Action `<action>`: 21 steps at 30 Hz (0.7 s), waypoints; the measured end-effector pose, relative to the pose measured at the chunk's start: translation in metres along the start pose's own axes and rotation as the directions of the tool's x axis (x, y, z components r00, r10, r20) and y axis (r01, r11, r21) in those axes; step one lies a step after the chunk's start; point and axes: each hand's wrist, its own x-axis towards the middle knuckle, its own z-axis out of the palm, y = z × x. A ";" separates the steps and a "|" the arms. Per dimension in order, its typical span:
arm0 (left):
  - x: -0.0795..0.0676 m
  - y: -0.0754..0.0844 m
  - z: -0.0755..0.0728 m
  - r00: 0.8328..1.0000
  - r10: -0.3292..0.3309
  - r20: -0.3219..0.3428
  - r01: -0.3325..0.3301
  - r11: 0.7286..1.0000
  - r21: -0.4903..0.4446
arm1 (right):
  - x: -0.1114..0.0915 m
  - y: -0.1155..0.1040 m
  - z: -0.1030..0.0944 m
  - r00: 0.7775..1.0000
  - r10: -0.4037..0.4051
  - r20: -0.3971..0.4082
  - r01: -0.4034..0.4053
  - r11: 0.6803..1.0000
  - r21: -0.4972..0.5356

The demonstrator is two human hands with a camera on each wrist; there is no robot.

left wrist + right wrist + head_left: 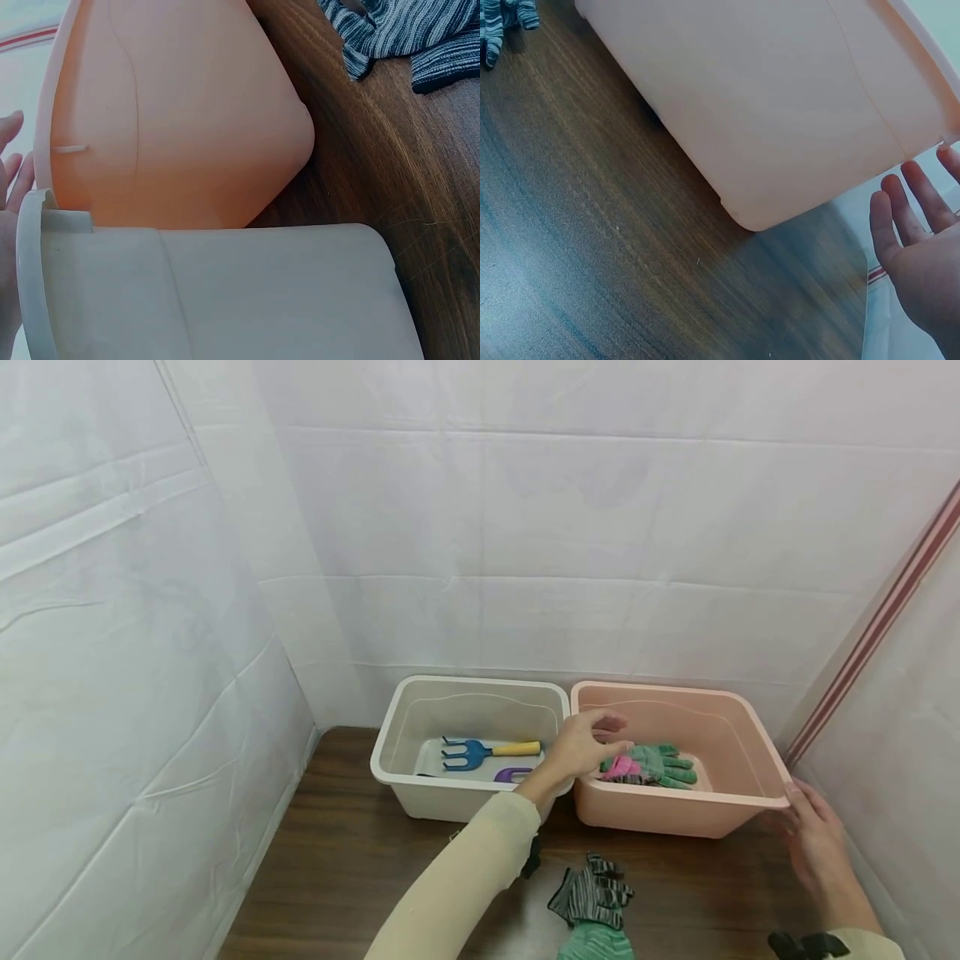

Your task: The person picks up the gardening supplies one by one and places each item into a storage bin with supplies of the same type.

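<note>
My left hand (577,745) hovers over the left end of the pink plastic bin (697,814), where the white bin (442,783) adjoins it. Its fingers are spread, with nothing between them. At the pink bin's front right corner, my right hand (813,835) touches the rim; in the right wrist view its fingers (926,199) extend loosely beside the wall. Inside the pink bin lie a green glove (663,764) with a pink part (621,767) and some dark striped knit. The white bin holds a blue hand fork (468,755) with a yellow handle and a purple-handled item (512,774), partly hidden.
On the brown wooden table (322,877), in front of the bins, a black-and-grey striped glove (592,893) lies against a green striped knit piece (596,942), cut off by the frame. White sheeting (480,527) hangs close behind the bins and at both sides.
</note>
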 end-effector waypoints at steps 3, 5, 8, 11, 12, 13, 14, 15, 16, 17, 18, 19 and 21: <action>0.000 0.000 0.000 1.000 0.001 0.001 -0.001 1.000 -0.003 | 0.000 -0.002 0.002 1.000 0.012 -0.017 -0.013 1.000 -0.025; 0.001 0.000 0.000 1.000 0.004 0.005 -0.004 1.000 -0.010 | 0.000 -0.003 0.002 1.000 0.020 -0.021 -0.021 0.999 -0.041; 0.000 0.000 0.001 1.000 0.009 0.009 -0.009 1.000 -0.020 | -0.001 -0.004 0.002 0.999 0.040 -0.025 -0.042 0.997 -0.067; 0.000 -0.001 0.001 1.000 0.008 0.003 -0.008 1.000 -0.022 | -0.001 -0.005 0.001 0.998 0.059 -0.015 -0.060 0.994 -0.092; 0.000 -0.001 0.001 1.000 0.004 -0.002 -0.004 1.000 -0.021 | -0.001 -0.006 0.001 0.998 0.062 -0.007 -0.062 0.995 -0.079; 0.000 -0.001 0.002 1.000 0.000 -0.007 0.000 1.000 -0.025 | 0.000 -0.006 0.000 0.998 0.065 -0.001 -0.065 0.996 -0.064; -0.001 -0.001 0.002 1.000 -0.002 -0.008 0.002 1.000 -0.027 | 0.000 -0.008 0.000 0.998 0.063 0.008 -0.062 0.997 -0.048; -0.001 0.000 0.001 1.000 -0.006 -0.012 0.005 0.999 -0.031 | 0.001 -0.009 0.001 0.998 0.061 0.014 -0.061 0.998 -0.032; -0.001 0.000 0.002 1.000 -0.009 -0.014 0.009 0.999 -0.039 | 0.001 -0.009 0.001 0.998 0.062 0.016 -0.061 0.998 -0.020; -0.002 0.000 0.002 1.000 -0.012 -0.016 0.012 0.999 -0.044 | 0.001 -0.010 0.001 0.998 0.062 0.017 -0.062 0.998 -0.009; -0.002 0.001 0.002 1.000 -0.013 -0.016 0.012 0.999 -0.047 | 0.001 -0.010 0.001 0.998 0.063 0.016 -0.063 0.998 -0.006; -0.003 0.001 0.002 1.000 -0.011 -0.013 0.010 0.999 -0.051 | 0.001 -0.010 0.002 0.998 0.065 0.012 -0.065 0.998 -0.012; -0.003 0.001 0.002 1.000 -0.010 -0.010 0.010 0.999 -0.052 | 0.001 -0.009 0.002 0.998 0.069 0.001 -0.069 0.997 -0.032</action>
